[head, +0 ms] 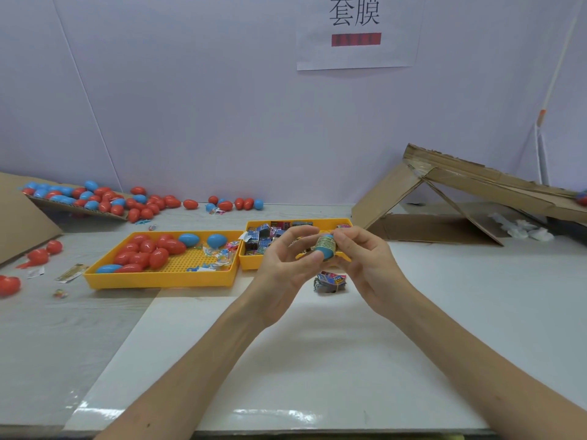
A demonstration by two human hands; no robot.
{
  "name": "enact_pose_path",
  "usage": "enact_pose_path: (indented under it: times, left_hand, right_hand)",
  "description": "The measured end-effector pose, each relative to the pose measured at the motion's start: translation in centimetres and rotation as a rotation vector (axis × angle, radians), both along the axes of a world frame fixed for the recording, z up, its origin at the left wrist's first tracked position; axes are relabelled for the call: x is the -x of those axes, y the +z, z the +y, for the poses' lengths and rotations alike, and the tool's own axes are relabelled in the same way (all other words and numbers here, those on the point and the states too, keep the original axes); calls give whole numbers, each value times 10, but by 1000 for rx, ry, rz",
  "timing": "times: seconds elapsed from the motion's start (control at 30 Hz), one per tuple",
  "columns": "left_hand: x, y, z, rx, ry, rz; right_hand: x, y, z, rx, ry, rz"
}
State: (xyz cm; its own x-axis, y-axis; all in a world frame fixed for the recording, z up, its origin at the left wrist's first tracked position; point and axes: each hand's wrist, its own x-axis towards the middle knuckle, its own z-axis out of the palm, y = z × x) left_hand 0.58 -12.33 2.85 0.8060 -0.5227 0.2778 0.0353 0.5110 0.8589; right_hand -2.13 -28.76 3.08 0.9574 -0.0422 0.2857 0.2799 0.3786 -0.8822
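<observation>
Far to the left of the fingers a cardboard flap [22,217] slopes up at the table's edge, and loose red and blue plastic eggs [101,198] lie scattered along the back wall, well apart from the hands. Nearer, a yellow tray [158,281] holds more eggs and small packets; its right wall stands just beside a second yellow tray [251,263] filled with little printed boxes, whose front rim lies directly behind the fingers. The left hand [286,268] is raised above the table with its fingers curled apart; the thumb [317,257] presses the underside of a blue egg [325,247] and the forefinger arches over the top. The egg sits between the two hands, lifted clear of the table, with what seems to be a printed film sleeve round its upper part, though the print is too small to read. The right hand [365,262] pinches the egg's right side with fingertips closed on it. Just below the fingers a small stack of printed sleeves [330,282] lies on a white mat [317,360], which spreads open and bare from there to the near table edge under both forearms. Well to the right of the fingers a cardboard ramp [460,182] leans over the table.
</observation>
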Motion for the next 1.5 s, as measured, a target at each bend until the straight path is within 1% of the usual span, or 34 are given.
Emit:
enact_pose_path:
  times: [0.1,0.2,0.33,0.47,0.57,0.83,0.9,0.93,1.0,1.07,1.13,1.3,1.5]
  left_hand:
    - [0,0,-2,-51,42,-42]
    - [-1,2,-2,-126,134,-144]
    - [-2,4,3,-184,259,-265]
    - [-2,4,4,-238,318,-350]
    - [1,3,2,-291,341,-411]
    - [0,4,3,-276,291,-388]
    - [1,4,2,-291,296,-422]
    - [1,3,1,-312,316,-467]
    - [2,2,-2,-355,376,-566]
    - [0,1,-3,-365,443,-610]
    - [-2,1,-1,-398,501,-646]
    - [-5,-1,1,-442,467,-601]
    - [-5,1,1,-465,466,-580]
  right_hand:
    - [0,2,1,40,-47,23]
    - [0,3,-1,102,-65,51]
    - [0,2,0,149,-60,11]
    - [0,0,1,115,-51,20]
    - [0,-1,0,45,-27,50]
    - [-1,-1,-1,-42,33,60]
    - [-1,0,-2,-18,29,69]
    - [-1,1,-2,14,22,68]
    - [-1,1,-1,116,-22,43]
    - [-1,1,1,188,-59,24]
    - [-1,0,2,183,-48,21]
    - [0,2,-3,17,36,48]
    - [1,3,-2,-20,91,72]
